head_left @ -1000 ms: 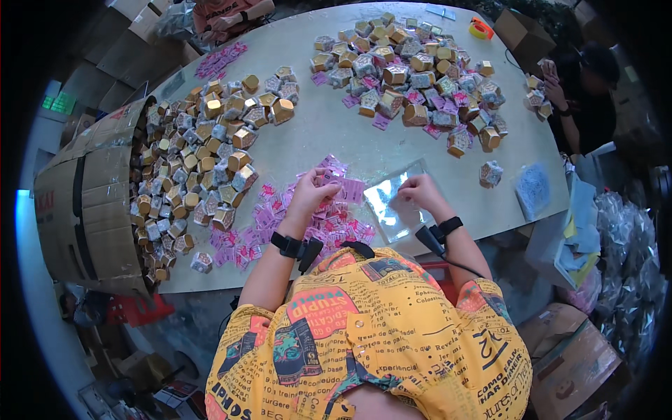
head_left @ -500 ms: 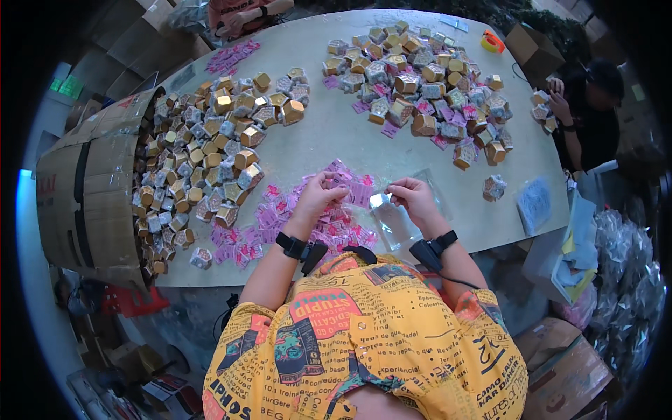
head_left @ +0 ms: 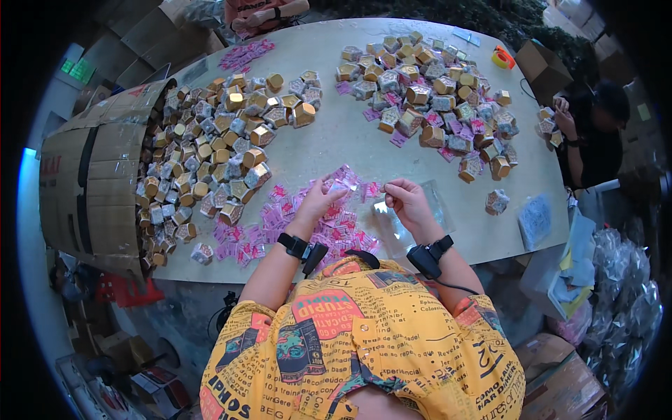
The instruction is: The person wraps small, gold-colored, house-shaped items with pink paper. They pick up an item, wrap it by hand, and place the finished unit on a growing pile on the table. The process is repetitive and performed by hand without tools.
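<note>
Over a heap of small pink printed slips point(head_left: 287, 213), my left hand point(head_left: 317, 201) is closed around a shiny pink-tinted packet point(head_left: 344, 180), its film glinting. The fingers of my right hand point(head_left: 409, 201) pinch the end of a pink slip point(head_left: 371, 190), which lies between the two hands. Beneath my right hand lie flat clear plastic bags point(head_left: 399, 234). Both wrists wear black straps with small dark devices.
A cardboard box point(head_left: 91, 189) spills gold and patterned wrapped pieces point(head_left: 217, 150) at left. Another pile point(head_left: 427, 91) mixes them with pink slips. Clear bags point(head_left: 534, 217) lie at right, near a single wrapped piece point(head_left: 497, 202). Co-workers sit at far point(head_left: 262, 14) and right point(head_left: 595, 133).
My right hand has let go of the clear bag, which now lies on the table, and pinches a pink slip. My left hand has turned a little, showing the shiny packet. The view has shifted slightly.
</note>
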`<state>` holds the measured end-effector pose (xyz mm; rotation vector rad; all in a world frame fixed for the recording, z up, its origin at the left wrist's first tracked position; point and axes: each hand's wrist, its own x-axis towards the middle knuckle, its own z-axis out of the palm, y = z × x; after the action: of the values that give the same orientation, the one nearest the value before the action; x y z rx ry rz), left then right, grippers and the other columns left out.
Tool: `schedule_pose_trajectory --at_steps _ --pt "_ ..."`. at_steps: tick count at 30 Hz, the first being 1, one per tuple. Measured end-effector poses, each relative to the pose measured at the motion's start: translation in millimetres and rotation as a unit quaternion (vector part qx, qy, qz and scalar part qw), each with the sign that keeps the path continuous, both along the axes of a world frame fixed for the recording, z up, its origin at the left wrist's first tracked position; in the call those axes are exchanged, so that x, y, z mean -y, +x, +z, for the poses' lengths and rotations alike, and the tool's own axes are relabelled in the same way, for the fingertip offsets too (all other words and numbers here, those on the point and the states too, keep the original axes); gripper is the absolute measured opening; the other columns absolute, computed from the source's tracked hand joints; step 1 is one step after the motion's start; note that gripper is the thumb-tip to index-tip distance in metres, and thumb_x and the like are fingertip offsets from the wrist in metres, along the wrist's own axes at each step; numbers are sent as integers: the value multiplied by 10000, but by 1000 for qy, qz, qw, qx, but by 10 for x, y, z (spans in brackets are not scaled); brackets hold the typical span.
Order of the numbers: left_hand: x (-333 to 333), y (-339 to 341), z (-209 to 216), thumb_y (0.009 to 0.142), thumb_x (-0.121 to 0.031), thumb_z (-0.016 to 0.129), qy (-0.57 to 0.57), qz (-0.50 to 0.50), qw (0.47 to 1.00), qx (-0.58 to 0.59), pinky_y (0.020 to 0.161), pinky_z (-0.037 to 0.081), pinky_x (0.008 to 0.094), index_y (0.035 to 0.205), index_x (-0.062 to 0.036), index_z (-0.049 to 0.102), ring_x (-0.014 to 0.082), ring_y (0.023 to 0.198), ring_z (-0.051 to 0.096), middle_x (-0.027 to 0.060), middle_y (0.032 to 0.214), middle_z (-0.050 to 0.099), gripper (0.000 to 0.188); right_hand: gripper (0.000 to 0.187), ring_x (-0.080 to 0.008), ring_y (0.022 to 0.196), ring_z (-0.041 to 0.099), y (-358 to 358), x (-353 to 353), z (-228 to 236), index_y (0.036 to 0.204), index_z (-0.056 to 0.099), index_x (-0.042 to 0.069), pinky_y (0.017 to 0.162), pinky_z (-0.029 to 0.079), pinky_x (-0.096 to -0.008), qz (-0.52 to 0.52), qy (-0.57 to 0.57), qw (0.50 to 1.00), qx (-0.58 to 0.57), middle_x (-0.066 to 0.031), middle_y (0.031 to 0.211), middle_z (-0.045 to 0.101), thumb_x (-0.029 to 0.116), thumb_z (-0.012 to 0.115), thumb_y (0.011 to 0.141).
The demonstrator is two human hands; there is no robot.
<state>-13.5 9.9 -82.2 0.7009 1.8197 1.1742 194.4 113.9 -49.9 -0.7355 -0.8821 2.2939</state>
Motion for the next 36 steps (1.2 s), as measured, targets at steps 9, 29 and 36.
schedule_pose_trajectory --at_steps 9,29,36 --pt "-71 465 1040 697 -87 703 287 -213 825 -437 881 398 400 856 -52 640 289 855 560 92 844 609 175 91 -76 605 575 -46 71 73 863 651 2 548 447 -191 -34 64 993 89 -47 758 656 73 655 806" --pt "-14 326 841 734 -42 676 219 -239 889 -323 647 463 303 791 -2 660 223 714 599 98 734 624 71 123 -143 653 647 -125 228 -77 931 623 -1 583 519 -239 32 -35 999 -19 -89 821 661 101 607 865" --pt "-87 286 1143 695 -69 680 272 -357 749 -488 831 421 402 833 -43 612 269 863 552 75 846 585 156 103 -140 592 637 -111 77 95 842 655 4 526 504 -235 160 90 978 98 -75 702 655 105 634 841"
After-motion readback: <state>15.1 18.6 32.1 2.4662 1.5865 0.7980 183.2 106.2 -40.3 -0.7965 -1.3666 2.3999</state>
